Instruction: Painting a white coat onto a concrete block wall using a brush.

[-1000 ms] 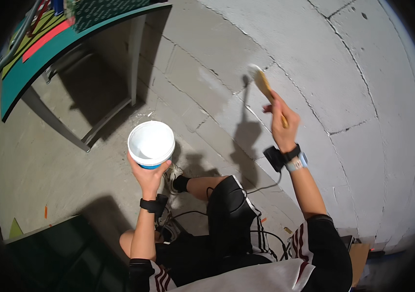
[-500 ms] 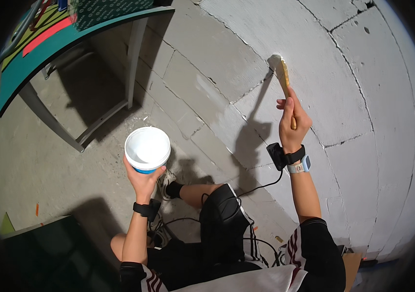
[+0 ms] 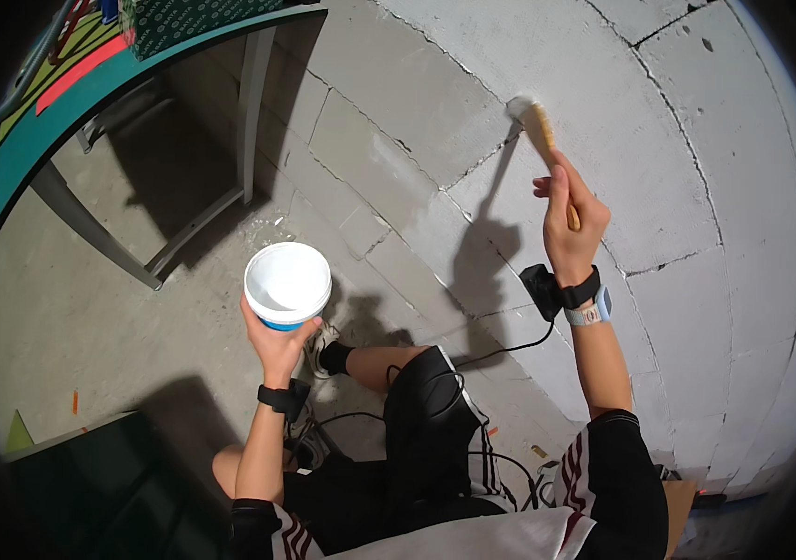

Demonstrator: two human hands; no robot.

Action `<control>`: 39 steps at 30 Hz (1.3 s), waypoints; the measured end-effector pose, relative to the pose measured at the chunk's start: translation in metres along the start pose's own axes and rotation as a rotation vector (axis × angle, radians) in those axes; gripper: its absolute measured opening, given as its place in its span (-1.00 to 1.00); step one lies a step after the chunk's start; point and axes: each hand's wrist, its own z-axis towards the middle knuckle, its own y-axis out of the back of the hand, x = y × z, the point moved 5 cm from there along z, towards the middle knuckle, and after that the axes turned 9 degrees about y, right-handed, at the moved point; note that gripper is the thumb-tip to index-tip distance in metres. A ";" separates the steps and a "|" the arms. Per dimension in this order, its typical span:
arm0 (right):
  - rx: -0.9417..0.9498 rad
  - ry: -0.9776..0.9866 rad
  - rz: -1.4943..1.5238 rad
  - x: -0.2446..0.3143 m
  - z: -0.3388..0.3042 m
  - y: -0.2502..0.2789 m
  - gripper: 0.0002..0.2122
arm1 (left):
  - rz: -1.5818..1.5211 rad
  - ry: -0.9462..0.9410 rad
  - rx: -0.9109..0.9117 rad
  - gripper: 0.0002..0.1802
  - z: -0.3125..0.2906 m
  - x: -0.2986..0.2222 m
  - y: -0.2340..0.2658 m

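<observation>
A paintbrush [image 3: 539, 131] with a wooden handle is gripped in my right hand [image 3: 575, 219]. Its pale bristles press against the block wall [image 3: 622, 177], close to a joint between blocks. White paint coats the wall to the right, while blocks further left show bare grey. Below and to the left, my left hand [image 3: 277, 345] wraps round a white bucket [image 3: 288, 282] with a blue band, held upright above the floor. White paint lines the bucket; how much lies at the bottom, I cannot tell.
A teal-topped table [image 3: 81, 117] with grey metal legs stands at the upper left, carrying a dark green patterned box [image 3: 188, 26]. A dark green panel [image 3: 109, 495] fills the lower left. From my right wrist a black cable [image 3: 510, 353] trails across my legs.
My right hand has shifted slightly right and down, with the brush tip moving a little up and left along the wall. In the picture the bucket sits slightly further right.
</observation>
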 end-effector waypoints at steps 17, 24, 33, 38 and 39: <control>0.039 -0.068 0.147 0.007 -0.028 0.031 -0.74 | -0.011 0.000 0.033 0.25 0.005 -0.001 -0.014; 0.469 -0.472 0.552 0.039 -0.123 0.011 -0.81 | 0.071 -0.132 0.123 0.20 -0.008 -0.030 -0.031; 0.577 -0.656 0.610 0.080 -0.140 -0.037 -0.70 | 0.381 -0.210 0.118 0.29 -0.015 -0.040 -0.034; 0.585 -0.729 0.617 0.088 -0.129 -0.074 -0.66 | 0.452 -0.480 0.144 0.25 -0.022 -0.057 -0.033; 0.609 -0.701 0.595 0.091 -0.127 -0.081 -0.66 | 0.454 -0.474 0.141 0.25 -0.022 -0.057 -0.033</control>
